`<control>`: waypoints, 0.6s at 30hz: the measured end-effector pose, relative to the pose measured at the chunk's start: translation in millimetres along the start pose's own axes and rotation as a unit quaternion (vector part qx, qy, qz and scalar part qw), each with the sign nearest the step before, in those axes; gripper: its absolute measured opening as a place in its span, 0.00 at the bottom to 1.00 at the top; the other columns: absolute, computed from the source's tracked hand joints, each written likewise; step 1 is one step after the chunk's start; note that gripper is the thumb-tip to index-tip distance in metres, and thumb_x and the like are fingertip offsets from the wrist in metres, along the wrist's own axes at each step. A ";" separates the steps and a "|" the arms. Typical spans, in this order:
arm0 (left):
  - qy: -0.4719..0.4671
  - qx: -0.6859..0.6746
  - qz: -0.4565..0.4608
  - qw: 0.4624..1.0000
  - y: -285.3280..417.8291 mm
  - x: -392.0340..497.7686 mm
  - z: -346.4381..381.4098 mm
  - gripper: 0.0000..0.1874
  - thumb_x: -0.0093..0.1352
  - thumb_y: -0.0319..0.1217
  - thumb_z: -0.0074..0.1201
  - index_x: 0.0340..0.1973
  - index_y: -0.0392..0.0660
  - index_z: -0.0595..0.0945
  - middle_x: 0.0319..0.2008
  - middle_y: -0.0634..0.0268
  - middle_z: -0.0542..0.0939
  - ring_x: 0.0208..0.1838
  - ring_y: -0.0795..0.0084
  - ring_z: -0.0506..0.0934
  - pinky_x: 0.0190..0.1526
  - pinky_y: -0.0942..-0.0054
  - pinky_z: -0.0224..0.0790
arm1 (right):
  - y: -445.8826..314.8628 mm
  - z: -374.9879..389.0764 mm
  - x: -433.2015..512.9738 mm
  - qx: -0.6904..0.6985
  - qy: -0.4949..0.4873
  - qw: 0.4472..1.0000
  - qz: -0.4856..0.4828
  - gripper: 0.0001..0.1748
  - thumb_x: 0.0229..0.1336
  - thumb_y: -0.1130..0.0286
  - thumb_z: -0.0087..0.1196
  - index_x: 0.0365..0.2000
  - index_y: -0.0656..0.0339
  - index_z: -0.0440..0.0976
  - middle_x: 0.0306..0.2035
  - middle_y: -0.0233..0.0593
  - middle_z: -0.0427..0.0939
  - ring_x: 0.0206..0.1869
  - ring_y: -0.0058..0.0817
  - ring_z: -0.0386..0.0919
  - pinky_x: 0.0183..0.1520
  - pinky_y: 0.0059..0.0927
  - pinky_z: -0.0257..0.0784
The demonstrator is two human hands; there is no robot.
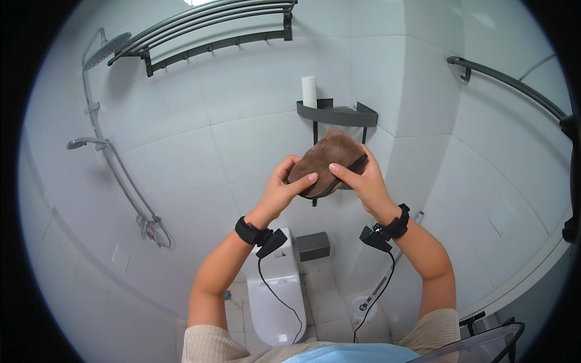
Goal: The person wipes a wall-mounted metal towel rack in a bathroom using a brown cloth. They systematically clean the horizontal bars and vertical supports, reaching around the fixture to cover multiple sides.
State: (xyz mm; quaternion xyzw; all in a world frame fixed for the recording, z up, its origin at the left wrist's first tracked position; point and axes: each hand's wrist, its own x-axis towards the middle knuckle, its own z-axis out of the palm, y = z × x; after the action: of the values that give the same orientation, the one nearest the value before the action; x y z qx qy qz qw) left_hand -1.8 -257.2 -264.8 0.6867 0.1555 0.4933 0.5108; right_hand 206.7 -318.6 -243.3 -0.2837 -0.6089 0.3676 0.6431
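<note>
A folded brown cloth (327, 156) with a dark edge is held up in front of me, before the corner shelf. My left hand (287, 183) grips its lower left part, thumb on the front face. On its right side my right hand (363, 179) holds it, the thumb also pressed on the front. The fingers behind the cloth are mostly hidden. Both thumbs point towards each other with a small gap between them. Each wrist wears a black strap with a small cabled device.
Behind the cloth is a dark corner shelf (338, 117) bearing a white roll (309, 92). Below stand a white toilet (277, 304) and a grey box (313, 246). A towel rack (218, 50) and a shower set (122, 172) are on the left, a dark rail (508, 81) on the right.
</note>
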 end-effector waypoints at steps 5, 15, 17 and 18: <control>0.089 0.057 0.043 0.993 -1.9 18.3 -22.3 0.17 0.69 0.32 0.70 0.49 0.44 0.80 0.44 0.70 0.81 0.46 0.80 0.78 0.47 0.78 0.72 | 19.8 -3.7 38.4 -0.012 -0.027 0.999 -0.019 0.37 0.60 0.71 0.70 0.64 0.67 0.62 0.57 0.43 0.76 0.60 0.30 0.77 0.61 0.33 0.76; 0.184 0.104 0.112 0.971 23.8 88.3 -73.7 0.24 0.65 0.31 0.73 0.51 0.42 0.76 0.42 0.67 0.81 0.44 0.79 0.79 0.44 0.78 0.74 | 22.5 9.4 144.2 -0.186 -0.062 0.974 -0.114 0.39 0.52 0.64 0.78 0.57 0.63 0.65 0.54 0.41 0.76 0.58 0.26 0.77 0.59 0.30 0.75; 0.196 0.065 0.123 0.971 27.6 106.4 -73.1 0.22 0.67 0.29 0.72 0.51 0.42 0.76 0.40 0.68 0.82 0.42 0.80 0.80 0.43 0.78 0.76 | 16.3 8.6 160.3 -0.195 -0.066 0.970 -0.130 0.40 0.53 0.64 0.78 0.58 0.63 0.64 0.53 0.41 0.77 0.57 0.26 0.77 0.58 0.30 0.75; 0.197 0.073 0.127 0.970 30.3 115.2 -73.6 0.22 0.67 0.30 0.72 0.51 0.42 0.76 0.39 0.68 0.82 0.42 0.80 0.80 0.43 0.78 0.76 | 13.6 8.6 167.4 -0.225 -0.062 0.958 -0.166 0.35 0.55 0.64 0.77 0.56 0.62 0.67 0.50 0.39 0.79 0.54 0.25 0.79 0.56 0.29 0.76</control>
State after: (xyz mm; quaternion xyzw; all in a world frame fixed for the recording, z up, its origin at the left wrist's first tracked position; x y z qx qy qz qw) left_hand -18.6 -147.2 -179.8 0.6257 0.2000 0.6667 0.3522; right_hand 194.5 -174.6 -157.3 -0.2929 -0.7532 0.1263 0.5753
